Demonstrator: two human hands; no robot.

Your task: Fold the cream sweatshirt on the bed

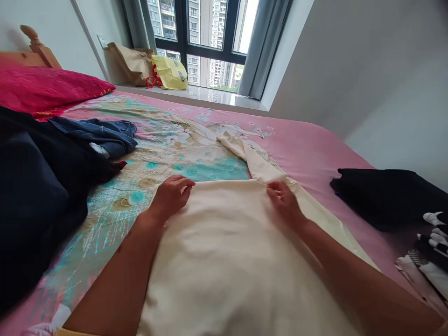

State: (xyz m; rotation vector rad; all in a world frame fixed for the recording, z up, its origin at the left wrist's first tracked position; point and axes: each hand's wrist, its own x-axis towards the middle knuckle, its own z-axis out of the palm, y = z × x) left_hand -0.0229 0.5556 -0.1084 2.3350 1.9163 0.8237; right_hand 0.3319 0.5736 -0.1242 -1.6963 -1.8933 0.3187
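Note:
A cream garment [241,238] lies spread over the bed in front of me, its far edge nearly straight. My left hand [173,196] pinches the left end of that edge. At the opposite end, my right hand [285,200] has its fingers closed on the same edge. Beyond the right hand, a narrow sleeve-like part [250,158] of cream cloth stretches away toward the window. More cream fabric shows under and beyond my right forearm. The near end of the garment runs out of view at the bottom.
Dark clothes [38,196] and blue jeans [105,133] are heaped on the left. Folded black clothing [388,196] and a patterned stack [430,261] sit at right. A red pillow [52,88] rests at the headboard; paper bags [170,72] stand on the windowsill.

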